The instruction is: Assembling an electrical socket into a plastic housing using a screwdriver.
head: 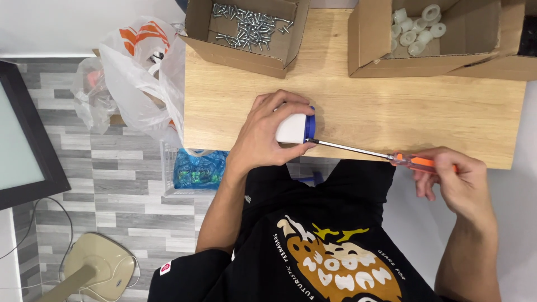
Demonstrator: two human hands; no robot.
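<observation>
You're wearing a black short-sleeved T-shirt (313,246). Its chest carries a large cartoon graphic (341,263) in brown, white and yellow, ringed by curved white lettering from nine to three o'clock. A small white and red patch (165,268) sits on the sleeve hem at eight o'clock. Both forearms are bare, with no watch or rings showing.

My left hand (262,134) grips a white plastic piece with a blue cap (296,128) at the near edge of the tabletop (391,106). My right hand (456,180) holds an orange-handled screwdriver (373,152), its tip touching the cap. Two cardboard boxes stand behind, one with screws (251,25), one with white rings (417,28)
</observation>
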